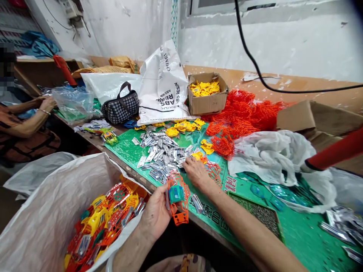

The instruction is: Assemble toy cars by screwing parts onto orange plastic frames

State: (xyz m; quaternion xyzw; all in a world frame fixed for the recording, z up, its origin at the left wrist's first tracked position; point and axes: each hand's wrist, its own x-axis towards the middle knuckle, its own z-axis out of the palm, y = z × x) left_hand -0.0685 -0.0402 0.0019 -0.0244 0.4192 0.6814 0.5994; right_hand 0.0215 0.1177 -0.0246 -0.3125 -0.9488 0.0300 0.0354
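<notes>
An orange plastic lattice frame [180, 218] with a teal-green part [176, 193] in its middle is held over the table edge by my left hand [156, 211], the thumb along its side. My right hand [197, 173] is at the right side of a pile of silver pieces [161, 151], fingers bent down and close together. Whatever lies under those fingertips is hidden. Just past the right hand are a yellow plastic part [207, 146] and another orange lattice piece [214, 172]. A few silver pieces [197, 204] lie between my wrists.
A white sack [36, 211] of mixed orange and yellow assemblies [104, 219] stands at left. Behind are a cardboard box [208, 104] with yellow parts, an orange lattice heap [241, 113] and a checkered bag [121, 107]. A tray of small dark pieces [258, 217] lies right. Another person's hand [48, 104] shows far left.
</notes>
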